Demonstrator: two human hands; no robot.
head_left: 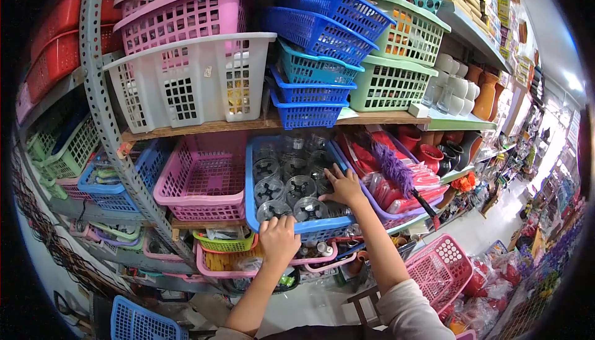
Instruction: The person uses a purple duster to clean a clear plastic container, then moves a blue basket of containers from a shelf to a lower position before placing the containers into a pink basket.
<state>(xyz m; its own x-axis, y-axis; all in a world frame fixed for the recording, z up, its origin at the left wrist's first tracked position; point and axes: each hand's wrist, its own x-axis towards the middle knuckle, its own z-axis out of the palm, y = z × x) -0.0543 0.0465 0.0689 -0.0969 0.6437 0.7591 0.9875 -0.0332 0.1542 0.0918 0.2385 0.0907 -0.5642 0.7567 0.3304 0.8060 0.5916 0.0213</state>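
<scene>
A blue basket (253,182) sits on the middle shelf, filled with several clear glass or plastic cups (270,189) with dark marks on their bases. My left hand (279,239) is closed over the front rim of this basket, fingers curled inward. Over the basket's right side is my right hand (343,187), its fingers spread on or just above the clear cups there. I cannot make out anything gripped in it. To the right, a purple basket (396,218) carries red plastic-wrapped packets (406,194) and a purple feathery duster (392,165).
A pink basket (199,200) stands left of the blue one. Above, a wooden shelf edge (211,125) supports a white basket (186,86) and stacked blue baskets (313,30). A perforated metal post (99,92) rises at left. A pink basket (439,272) sits low at right.
</scene>
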